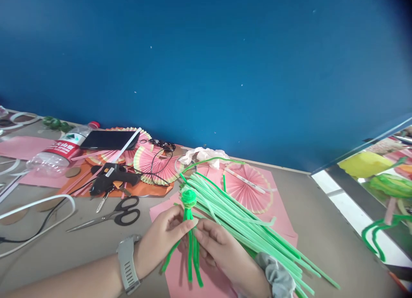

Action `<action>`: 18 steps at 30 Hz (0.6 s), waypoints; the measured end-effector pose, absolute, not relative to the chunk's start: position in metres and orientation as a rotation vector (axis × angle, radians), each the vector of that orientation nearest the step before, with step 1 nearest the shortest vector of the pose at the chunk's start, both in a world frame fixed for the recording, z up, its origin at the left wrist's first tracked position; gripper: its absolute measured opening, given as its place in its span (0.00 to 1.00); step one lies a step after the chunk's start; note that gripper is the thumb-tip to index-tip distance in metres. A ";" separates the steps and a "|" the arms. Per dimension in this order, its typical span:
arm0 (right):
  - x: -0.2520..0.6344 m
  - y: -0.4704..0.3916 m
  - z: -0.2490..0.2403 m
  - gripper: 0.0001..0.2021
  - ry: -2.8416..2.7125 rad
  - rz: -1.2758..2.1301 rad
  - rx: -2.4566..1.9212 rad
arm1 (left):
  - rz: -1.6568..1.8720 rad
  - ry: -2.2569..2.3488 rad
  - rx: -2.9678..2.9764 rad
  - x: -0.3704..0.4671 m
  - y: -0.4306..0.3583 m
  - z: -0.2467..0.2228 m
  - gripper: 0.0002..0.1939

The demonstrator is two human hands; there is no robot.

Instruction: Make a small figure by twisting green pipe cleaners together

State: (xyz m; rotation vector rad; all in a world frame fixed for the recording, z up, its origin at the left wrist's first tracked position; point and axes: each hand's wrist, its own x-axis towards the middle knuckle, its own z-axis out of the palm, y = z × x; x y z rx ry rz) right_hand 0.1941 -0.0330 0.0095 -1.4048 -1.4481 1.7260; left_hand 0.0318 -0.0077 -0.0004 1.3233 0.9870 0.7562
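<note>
Between my hands stands a green pipe-cleaner figure [188, 198], with a coiled round top and several stems hanging down below it. My left hand [164, 238] is closed on its stems just under the round top, thumb across the front. From the other side my right hand [220, 248] pinches the stems, its fingertips meeting my left thumb. My fingers partly hide the stems. Just right of the figure lies a bundle of light and dark green pipe cleaners [238, 221], partly over pink paper [177, 274].
Scissors [119, 214], a black glue gun [112, 178] and a plastic bottle [61, 150] lie to the left, with a phone [109, 140] behind. Pleated pink paper fans [156, 163] and a white marker [244, 180] lie farther back. A blue partition [206, 75] rises behind the table.
</note>
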 end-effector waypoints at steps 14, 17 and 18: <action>0.196 -0.034 0.009 0.13 -1.388 1.697 -1.365 | 0.684 1.001 1.411 0.034 -0.006 0.004 0.14; 0.199 -0.034 0.012 0.12 -1.410 1.663 -1.376 | 0.661 1.004 1.421 0.034 -0.007 0.003 0.16; 0.200 -0.034 0.013 0.12 -1.415 1.655 -1.382 | 0.654 0.999 1.421 0.034 -0.007 0.003 0.16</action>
